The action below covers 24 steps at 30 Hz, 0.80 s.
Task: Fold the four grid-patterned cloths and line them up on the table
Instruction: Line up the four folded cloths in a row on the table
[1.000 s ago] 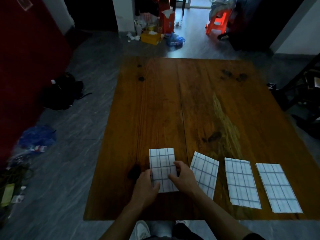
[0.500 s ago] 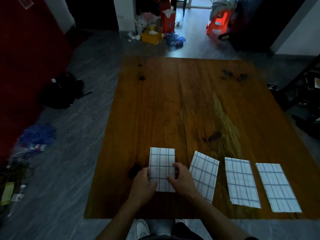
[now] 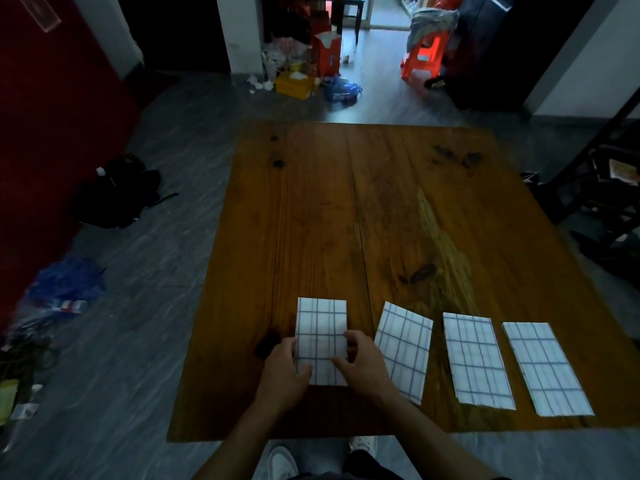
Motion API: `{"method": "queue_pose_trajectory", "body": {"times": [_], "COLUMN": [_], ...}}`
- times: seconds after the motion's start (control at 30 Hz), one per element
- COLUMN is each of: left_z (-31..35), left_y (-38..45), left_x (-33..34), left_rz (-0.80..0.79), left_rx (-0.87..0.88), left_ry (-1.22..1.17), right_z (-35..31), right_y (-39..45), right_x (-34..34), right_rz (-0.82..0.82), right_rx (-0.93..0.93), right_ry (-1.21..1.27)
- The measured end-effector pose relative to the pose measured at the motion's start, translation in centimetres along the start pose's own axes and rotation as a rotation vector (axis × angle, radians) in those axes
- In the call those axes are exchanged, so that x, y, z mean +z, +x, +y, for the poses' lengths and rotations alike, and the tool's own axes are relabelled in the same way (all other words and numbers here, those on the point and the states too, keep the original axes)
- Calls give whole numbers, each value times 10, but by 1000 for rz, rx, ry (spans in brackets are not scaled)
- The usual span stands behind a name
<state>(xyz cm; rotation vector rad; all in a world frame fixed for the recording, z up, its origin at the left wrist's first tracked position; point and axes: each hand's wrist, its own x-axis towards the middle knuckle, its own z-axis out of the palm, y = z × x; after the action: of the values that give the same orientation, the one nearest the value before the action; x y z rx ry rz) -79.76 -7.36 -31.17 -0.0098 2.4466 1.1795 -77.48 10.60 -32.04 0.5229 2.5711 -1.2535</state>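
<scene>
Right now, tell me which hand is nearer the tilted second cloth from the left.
Right. The right hand sits beside the tilted cloth, its wrist overlapping that cloth's near left edge. The left hand is across the leftmost cloth.

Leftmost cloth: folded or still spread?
Folded. The leftmost cloth is a narrow rectangle like the other three, flat on the table, both hands gripping its sides.

No legible text, labels, brands or numbers. Red carton point(image 3: 326, 53) on the floor carries print, too blurred to read. Cloths point(image 3: 321, 327) show grid lines only.
</scene>
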Motion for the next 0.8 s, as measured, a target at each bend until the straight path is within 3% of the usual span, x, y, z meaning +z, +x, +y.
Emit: {"method": "queue_pose_trajectory", "body": {"times": [0.2,0.47,0.8], "left_z": [9,54,91], "left_y": [1,6,5], "left_x": [6,54,107], "left_rz": [55,-77,-86], "left_rx": [84,271,63], "left_ry": [51,127,160], "right_z": [5,57,96], "right_y": [-17,-51,-29], "right_x": [-35,-90,-113], "right_rz": [133,260,116], "right_rx": [-15,107,106], "right_ry": [-29,-88,-16]}}
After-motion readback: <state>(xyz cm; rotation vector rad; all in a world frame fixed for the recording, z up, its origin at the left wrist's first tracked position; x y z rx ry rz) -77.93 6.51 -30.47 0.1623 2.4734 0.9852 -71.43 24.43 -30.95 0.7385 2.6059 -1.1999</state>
